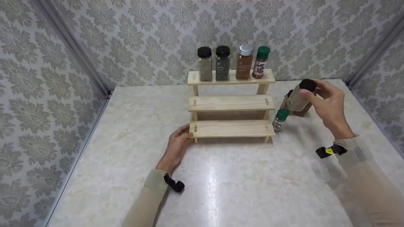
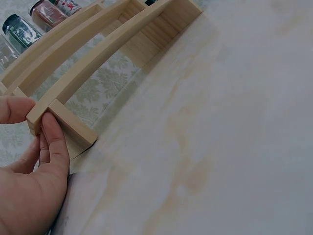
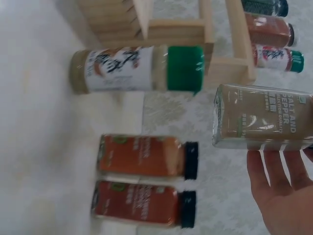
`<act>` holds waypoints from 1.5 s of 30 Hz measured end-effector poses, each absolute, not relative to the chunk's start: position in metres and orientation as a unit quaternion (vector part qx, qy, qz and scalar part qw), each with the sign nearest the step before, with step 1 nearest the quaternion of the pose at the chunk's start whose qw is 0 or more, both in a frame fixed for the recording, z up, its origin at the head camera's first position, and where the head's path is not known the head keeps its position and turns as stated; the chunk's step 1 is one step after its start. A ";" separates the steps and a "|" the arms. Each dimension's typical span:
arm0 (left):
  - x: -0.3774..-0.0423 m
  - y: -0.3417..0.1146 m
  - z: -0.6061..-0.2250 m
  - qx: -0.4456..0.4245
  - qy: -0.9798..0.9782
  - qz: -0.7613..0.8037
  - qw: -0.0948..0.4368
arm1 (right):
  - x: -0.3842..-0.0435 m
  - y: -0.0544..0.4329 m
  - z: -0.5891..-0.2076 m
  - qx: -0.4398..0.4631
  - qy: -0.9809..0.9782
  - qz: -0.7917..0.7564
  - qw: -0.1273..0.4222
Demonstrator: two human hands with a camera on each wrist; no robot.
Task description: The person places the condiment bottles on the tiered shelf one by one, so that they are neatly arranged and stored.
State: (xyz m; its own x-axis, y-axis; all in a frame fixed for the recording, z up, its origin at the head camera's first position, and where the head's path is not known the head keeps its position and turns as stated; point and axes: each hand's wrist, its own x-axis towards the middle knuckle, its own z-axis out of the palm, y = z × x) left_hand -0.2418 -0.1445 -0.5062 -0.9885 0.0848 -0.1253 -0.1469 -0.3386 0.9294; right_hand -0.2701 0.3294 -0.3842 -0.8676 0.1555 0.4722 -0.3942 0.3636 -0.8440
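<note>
Nearest to the camera, two beige sleeves [image 1: 146,198] reached over the pale table [image 1: 246,189]. The left hand [image 1: 177,143] pinched the left end of the lowest shelf [image 1: 233,130] of a wooden rack [image 1: 232,105], between thumb and fingers. A little farther, the right hand [image 1: 331,101] gripped a clear jar [image 1: 296,99] near its black lid [image 1: 307,85]. This jar, with the words "Salt and Pepper" on it, was in the air to the right of the rack, and in the head view it leaned.

Here I saw some possible dangers. Because the grip was close to the lid, the jar could slip or swing if the fingers became loose. Its base was also near a green-capped bottle [image 1: 279,121], upright just beside the rack, so a low sideways move could knock this bottle over. And if the left hand pulled too strongly, the rack could shift and its containers could fall.

I counted one rack with three shelves, one jar in the right hand and one green-capped bottle on the table. Farther, two reddish jars [image 3: 142,155] with black lids stood on the table, partly hidden in the head view. Farthest, four containers stood on the top shelf [image 1: 233,75]: two black-lidded jars [image 1: 222,66], one silver-lidded jar [image 1: 244,66] and one green-lidded shaker [image 1: 260,66], before one patterned back wall [image 1: 157,37].
</note>
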 end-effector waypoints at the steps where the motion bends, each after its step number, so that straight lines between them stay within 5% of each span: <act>1: -0.242 -0.145 -0.506 -0.026 0.571 0.818 0.071 | -0.271 0.326 -0.381 0.077 -0.788 0.558 0.249; 45: -0.239 -0.143 -0.506 -0.020 0.574 0.816 0.062 | -0.307 0.143 -0.351 0.169 -0.736 0.615 0.226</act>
